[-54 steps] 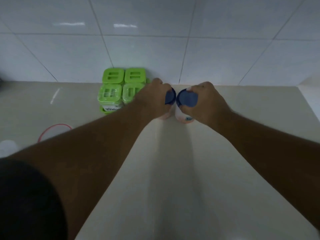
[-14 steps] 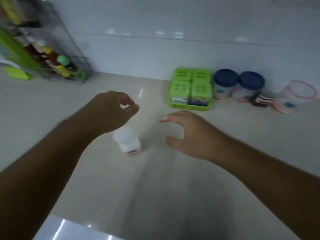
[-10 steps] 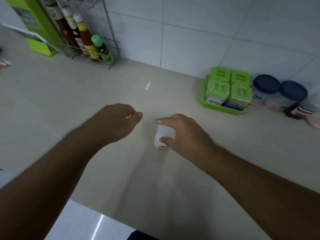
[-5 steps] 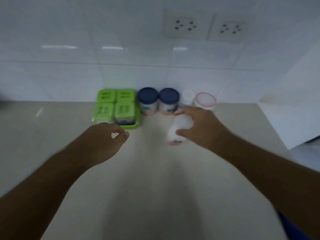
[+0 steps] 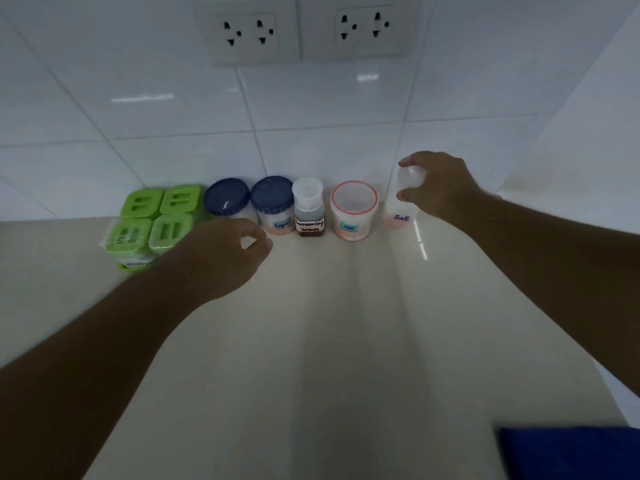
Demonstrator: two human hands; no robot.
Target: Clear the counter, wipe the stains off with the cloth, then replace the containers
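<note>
My right hand (image 5: 440, 187) grips the top of a white salt bottle (image 5: 401, 209) standing at the right end of a row along the tiled wall. To its left stand the red-rimmed MSG tub (image 5: 354, 211), the seasoning sauce bottle (image 5: 309, 209), the blue-lidded sugar jar (image 5: 273, 204) and a second blue-lidded jar (image 5: 227, 199). A green tray of several green-lidded boxes (image 5: 156, 220) ends the row on the left. My left hand (image 5: 225, 258) hovers loosely curled in front of the blue-lidded jars, holding nothing.
The beige counter (image 5: 329, 341) stretches toward me. A blue cloth (image 5: 568, 452) lies at the near right corner. Two wall sockets (image 5: 256, 29) sit above the row. A white side wall (image 5: 588, 150) closes the counter on the right.
My right hand picked up the salt bottle from the middle of the counter and carried it right to the end of the row. My left hand drew in near the blue jars.
</note>
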